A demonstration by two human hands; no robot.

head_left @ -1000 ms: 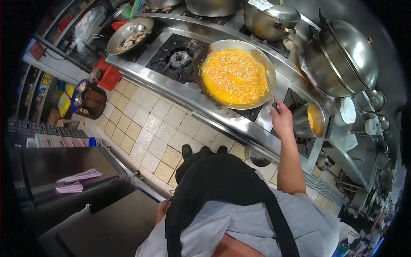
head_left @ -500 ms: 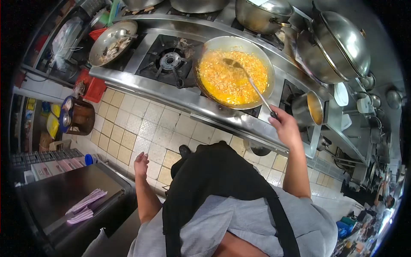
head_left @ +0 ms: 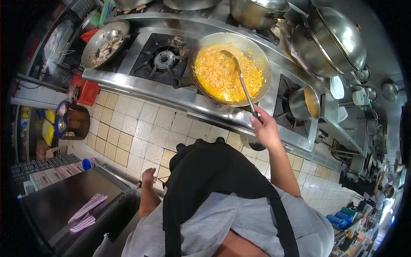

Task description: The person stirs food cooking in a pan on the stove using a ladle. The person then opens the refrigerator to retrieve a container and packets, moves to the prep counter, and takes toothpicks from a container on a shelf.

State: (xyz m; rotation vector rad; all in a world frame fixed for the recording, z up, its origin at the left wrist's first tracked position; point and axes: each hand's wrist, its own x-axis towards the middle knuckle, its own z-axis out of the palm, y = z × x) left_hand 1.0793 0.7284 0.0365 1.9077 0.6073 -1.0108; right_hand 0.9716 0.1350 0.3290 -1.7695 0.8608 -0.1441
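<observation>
My right hand (head_left: 265,128) is closed around the dark handle of a long metal ladle (head_left: 243,83). The ladle's bowl end rests in orange-yellow chopped food with liquid in a wide, round pan (head_left: 269,81). This pan stands on the stove, and the food (head_left: 214,70) spreads over most of its inside. Over the floor at my left side hangs my left hand (head_left: 148,176), holding nothing, its fingers loosely bent and apart.
Left of the pan is a bare gas burner (head_left: 164,60), then a second pan (head_left: 90,51) with food and a spoon. A tall pot (head_left: 302,105) stands to the right. Large lidded pots (head_left: 327,40) line the back. Behind me, a striped cloth (head_left: 87,210) lies on a dark counter (head_left: 47,197).
My right hand has moved left and the ladle stands more upright in the view, its bowl end further back in the pan. My left hand has shifted slightly right and down.
</observation>
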